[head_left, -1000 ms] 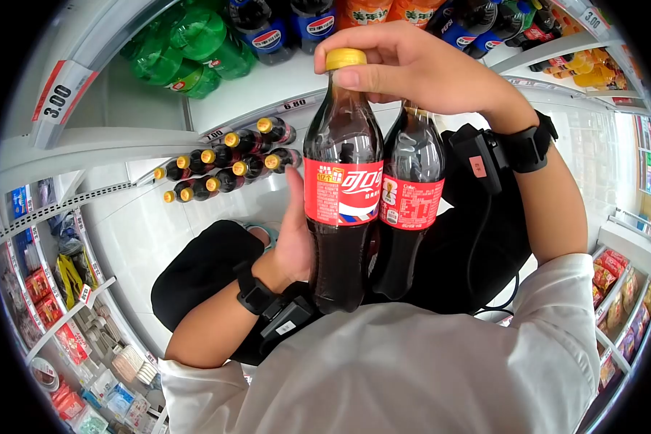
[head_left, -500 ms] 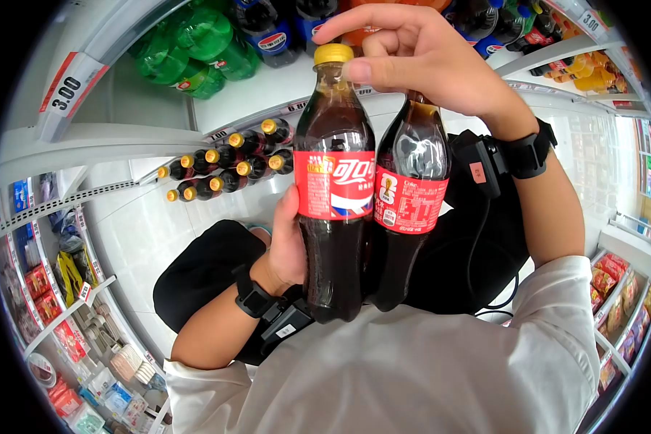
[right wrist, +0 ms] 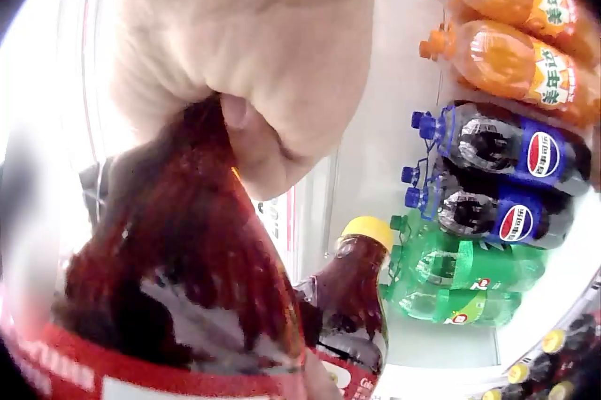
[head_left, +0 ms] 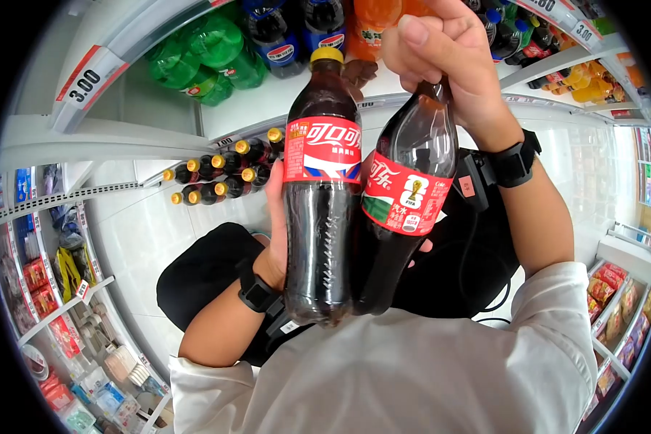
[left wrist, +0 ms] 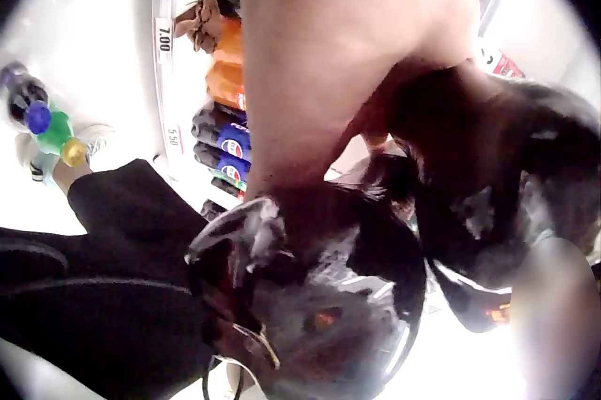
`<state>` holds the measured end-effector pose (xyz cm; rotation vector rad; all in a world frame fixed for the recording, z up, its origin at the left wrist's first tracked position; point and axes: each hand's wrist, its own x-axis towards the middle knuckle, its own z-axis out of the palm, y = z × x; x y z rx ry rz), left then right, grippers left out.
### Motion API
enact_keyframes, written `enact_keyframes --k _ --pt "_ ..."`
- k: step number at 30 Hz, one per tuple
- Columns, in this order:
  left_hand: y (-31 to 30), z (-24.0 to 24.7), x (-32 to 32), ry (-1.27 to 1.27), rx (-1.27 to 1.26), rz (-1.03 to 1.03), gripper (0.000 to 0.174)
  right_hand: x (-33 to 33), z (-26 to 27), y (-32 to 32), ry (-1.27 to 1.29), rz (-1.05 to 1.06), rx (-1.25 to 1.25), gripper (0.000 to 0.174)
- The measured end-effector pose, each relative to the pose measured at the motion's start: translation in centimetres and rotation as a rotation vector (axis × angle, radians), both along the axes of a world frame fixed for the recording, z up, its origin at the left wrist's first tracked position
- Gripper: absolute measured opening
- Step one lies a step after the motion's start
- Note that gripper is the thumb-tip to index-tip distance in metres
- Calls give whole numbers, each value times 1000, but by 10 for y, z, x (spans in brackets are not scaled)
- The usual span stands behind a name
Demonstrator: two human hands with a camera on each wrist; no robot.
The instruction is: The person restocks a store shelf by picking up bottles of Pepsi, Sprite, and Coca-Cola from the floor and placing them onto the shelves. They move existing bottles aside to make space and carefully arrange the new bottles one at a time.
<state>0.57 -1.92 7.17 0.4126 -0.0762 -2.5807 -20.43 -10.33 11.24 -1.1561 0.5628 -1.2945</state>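
Observation:
Two cola bottles with red labels are held up side by side in front of the body in the head view. The left cola bottle [head_left: 322, 239] stands nearly upright with its yellow cap showing. Behind it is my left hand [head_left: 275, 217], thumb along its left side and fingertips showing past the right bottle's far side. The right cola bottle [head_left: 412, 181] leans, its top to the right. My right hand [head_left: 448, 58] grips that bottle at the neck, and its cap is hidden in the fingers. In the left wrist view both dark bottle bottoms [left wrist: 329, 297] hang by the palm.
Small cola bottles [head_left: 228, 163] stand in rows on a lower level to the left. The shelf ahead holds green bottles [head_left: 217, 50], blue-labelled Pepsi bottles [head_left: 278, 47] and orange soda bottles [head_left: 369, 29]. Racks of packets [head_left: 615, 289] flank both sides.
My right hand has left the left bottle's yellow cap and closed round the right bottle's neck. The right bottle has tilted and turned, bringing more of its label front into view.

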Motion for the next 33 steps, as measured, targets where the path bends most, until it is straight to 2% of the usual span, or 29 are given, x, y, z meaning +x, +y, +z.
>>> enact_keyframes --k 1,4,5,7,8,10,11,12,13,14,15,16,17,20,22,23,24,25,26,27,28,30,32,33 --pt "0 -3 2 0 0 0 102 1 -5 -2 -43 -38 -16 33" --pt "-4 -24 11 -315 -284 154 91 1 -10 -10 -24 -79 -68 28" --pt "-7 -27 12 -410 -368 86 107 4 -11 -10 -29 -192 -17 27" --pt "-8 -24 10 -392 -368 104 107 16 1 -1 -18 -382 119 28" --pt "-9 -22 10 -376 -365 112 107 16 -16 -5 63 -459 33 28" --pt "-12 -12 10 -425 -339 161 105 33 -14 9 10 -490 69 49" --pt "-12 -12 9 -378 -325 243 105 37 -11 16 -23 -411 108 61" --pt "-14 -10 11 -332 -316 336 104 51 -32 23 42 -434 56 60" --pt "-15 1 15 -530 -490 266 103 55 -30 30 25 -419 138 60" --pt "-15 2 15 -533 -494 276 103 60 -27 37 5 -395 214 59" --pt "-17 3 16 -452 -500 400 94 68 -23 49 32 -234 267 61" --pt "-17 1 15 -365 -497 503 84 68 -21 50 19 -228 313 63" --pt "-21 -4 18 -275 -514 495 85 72 -26 53 24 -239 289 63" --pt "-25 1 26 -263 -529 524 84 77 -28 60 -11 -272 269 63" --pt "-24 0 29 -257 -490 553 82 69 -21 59 -68 -182 313 59" --pt "-24 5 31 -399 -560 482 97 68 -19 59 -69 -177 294 51" --pt "-24 8 33 -541 -626 407 112 66 -20 59 -67 -175 293 51" --pt "-26 -4 36 -416 -586 407 117 64 -21 58 -90 -152 290 46" --pt "-28 -4 35 -416 -589 410 117 60 -21 56 -114 -129 286 42" --pt "-30 -1 32 -207 -549 380 118 54 -18 54 -168 9 398 39" --pt "-32 3 31 0 -509 347 119 53 -27 52 -199 -16 398 42" --pt "-28 23 26 -130 -463 388 116 49 -23 49 -261 -52 428 51" --pt "-34 5 40 88 -508 397 116 48 -10 50 -169 -158 381 57" --pt "-33 17 40 -30 -517 428 123 44 -10 49 -186 -126 348 56"
